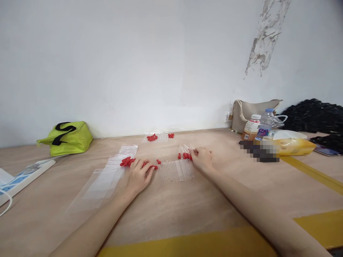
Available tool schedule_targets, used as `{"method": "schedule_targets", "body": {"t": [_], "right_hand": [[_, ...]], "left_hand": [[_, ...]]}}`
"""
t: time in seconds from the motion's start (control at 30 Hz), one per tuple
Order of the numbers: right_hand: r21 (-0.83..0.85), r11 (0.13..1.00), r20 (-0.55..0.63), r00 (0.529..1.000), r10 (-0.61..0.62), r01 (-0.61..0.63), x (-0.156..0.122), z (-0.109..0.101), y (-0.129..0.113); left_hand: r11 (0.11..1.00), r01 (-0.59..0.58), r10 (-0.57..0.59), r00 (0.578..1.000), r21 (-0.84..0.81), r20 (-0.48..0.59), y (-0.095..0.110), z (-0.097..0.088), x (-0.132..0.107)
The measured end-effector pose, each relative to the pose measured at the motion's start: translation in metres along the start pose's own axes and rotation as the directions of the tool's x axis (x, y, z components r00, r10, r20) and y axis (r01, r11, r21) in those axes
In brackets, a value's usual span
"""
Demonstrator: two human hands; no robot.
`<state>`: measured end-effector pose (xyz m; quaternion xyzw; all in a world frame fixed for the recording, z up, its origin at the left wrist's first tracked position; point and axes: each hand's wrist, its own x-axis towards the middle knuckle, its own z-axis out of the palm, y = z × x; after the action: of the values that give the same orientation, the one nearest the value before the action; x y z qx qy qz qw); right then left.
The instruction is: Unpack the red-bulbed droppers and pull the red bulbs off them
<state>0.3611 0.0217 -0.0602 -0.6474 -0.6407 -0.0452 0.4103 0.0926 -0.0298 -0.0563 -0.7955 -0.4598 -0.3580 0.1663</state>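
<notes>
My left hand [139, 176] lies over a pile of red rubber bulbs [125, 162], its fingers spread and touching them. Thumb and forefinger stand apart, though part of the pile is hidden beneath. Beside it to the right, a row of clear glass tubes [175, 171] lies flat on the table, with a loose red bulb near its upper left end. At the row's upper right, my right hand [203, 157] pinches a clear dropper tube [191, 146] with its fingertips. Several red-bulbed droppers [186, 156] lie next to those fingertips, partly hidden by them.
Clear zip bags [112, 171] lie left of my left hand. Toward the wall rest more red bulbs [152, 137] and tubes on plastic. A green bag [71, 137] and power strip [29, 176] are left; bottles [252, 127], a tissue pack [294, 145] and a beige bag [241, 114] stand right.
</notes>
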Motion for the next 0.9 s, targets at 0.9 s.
{"method": "schedule_targets", "body": {"t": [0.9], "right_hand": [[0.049, 0.664, 0.01, 0.665, -0.747, 0.746, -0.06, -0.01, -0.022]], "left_hand": [[0.936, -0.269, 0.283, 0.959, -0.226, 0.029, 0.025, 0.018, -0.01]]}}
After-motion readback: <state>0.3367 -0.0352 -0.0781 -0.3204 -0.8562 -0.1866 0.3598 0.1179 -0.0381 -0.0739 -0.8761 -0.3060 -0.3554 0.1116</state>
